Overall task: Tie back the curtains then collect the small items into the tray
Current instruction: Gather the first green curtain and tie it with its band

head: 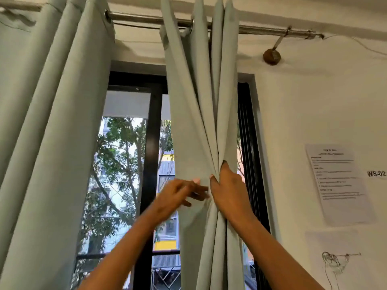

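I see the right hand (227, 185) clenched around the gathered right curtain (199, 126), hanging at twelve o'clock from a steel rod (146, 17). The left hand (180, 193), blurred, spreads its fingers against the same folds, gripping nothing I can tell. Left curtain (52, 132) at nine, printed notice (337, 183) on the white wall (314, 101) at three

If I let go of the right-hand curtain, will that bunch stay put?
Probably not: the right curtain looks soft and floppy, pinching into folds only where the right hand grips it. It hangs freely from the rod, so it would likely spread. No tie-back is visible.
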